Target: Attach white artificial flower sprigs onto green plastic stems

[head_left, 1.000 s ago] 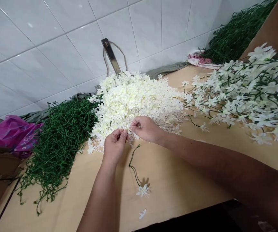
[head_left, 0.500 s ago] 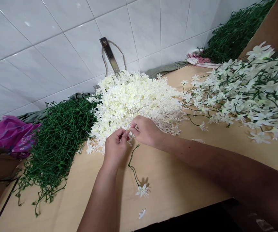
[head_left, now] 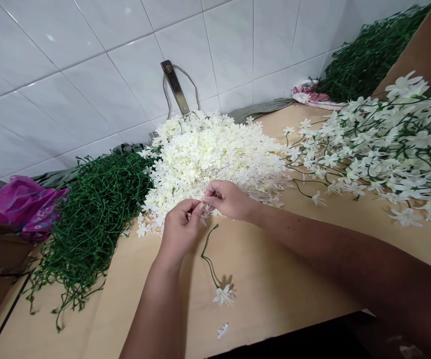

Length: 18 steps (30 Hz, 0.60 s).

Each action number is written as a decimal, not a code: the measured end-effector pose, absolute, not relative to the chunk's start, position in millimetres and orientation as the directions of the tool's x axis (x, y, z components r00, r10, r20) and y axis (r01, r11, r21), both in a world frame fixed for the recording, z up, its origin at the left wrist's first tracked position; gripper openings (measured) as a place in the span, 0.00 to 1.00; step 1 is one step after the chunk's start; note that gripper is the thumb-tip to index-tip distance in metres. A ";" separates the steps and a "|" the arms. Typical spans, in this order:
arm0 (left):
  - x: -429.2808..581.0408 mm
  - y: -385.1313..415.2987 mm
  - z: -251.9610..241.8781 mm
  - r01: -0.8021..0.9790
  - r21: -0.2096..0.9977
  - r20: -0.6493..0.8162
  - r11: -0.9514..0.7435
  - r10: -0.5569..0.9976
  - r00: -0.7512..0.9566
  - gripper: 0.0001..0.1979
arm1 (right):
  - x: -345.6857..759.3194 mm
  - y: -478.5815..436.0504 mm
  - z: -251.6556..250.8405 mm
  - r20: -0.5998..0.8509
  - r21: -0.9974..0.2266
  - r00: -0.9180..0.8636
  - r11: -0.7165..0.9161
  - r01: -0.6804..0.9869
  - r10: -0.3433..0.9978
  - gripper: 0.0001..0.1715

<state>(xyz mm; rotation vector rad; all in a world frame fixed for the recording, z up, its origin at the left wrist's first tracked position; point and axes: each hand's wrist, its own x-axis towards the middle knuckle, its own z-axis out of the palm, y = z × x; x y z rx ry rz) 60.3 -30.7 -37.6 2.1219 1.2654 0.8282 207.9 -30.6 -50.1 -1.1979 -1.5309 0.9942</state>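
My left hand [head_left: 183, 224] and my right hand [head_left: 228, 199] meet at the front edge of a heap of white artificial flower heads [head_left: 208, 149]. Thumb and fingers of both are pinched together, tip to tip, on a small white artificial flower [head_left: 205, 207], mostly covered by the fingers. Below them, on the tabletop, lies a green plastic stem [head_left: 207, 257] with a white flower [head_left: 223, 295] at its lower end. A loose white petal piece [head_left: 222, 331] rests nearer the table's front edge.
Green stems [head_left: 99, 214] are piled at the left, beside a magenta plastic bag [head_left: 26, 199]. Stemmed white flowers [head_left: 380, 149] spread over the right side. More green stems [head_left: 372, 55] sit behind, near cardboard [head_left: 421, 55]. A metal bar [head_left: 175, 87] leans at the tiled wall.
The whole view has shifted slightly. Both hands stay pinched together at the same place by the heap, with only small finger movement.
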 end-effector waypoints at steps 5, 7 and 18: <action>59.1 -25.6 -37.8 0.309 0.920 0.164 -0.239 0.955 0.249 0.10 | 210.0 -28.5 -48.4 0.057 -0.991 -0.163 0.037 -0.128 0.985 0.06; 61.3 -24.5 -40.2 0.258 0.947 0.142 -0.194 0.968 0.207 0.11 | 210.2 -28.4 -47.9 0.045 -0.974 -0.176 0.004 -0.224 0.983 0.06; 69.4 -27.9 -44.6 0.210 0.942 0.222 -0.263 0.954 0.200 0.05 | 207.0 -26.8 -53.2 0.066 -0.938 -0.174 0.001 -0.346 0.983 0.08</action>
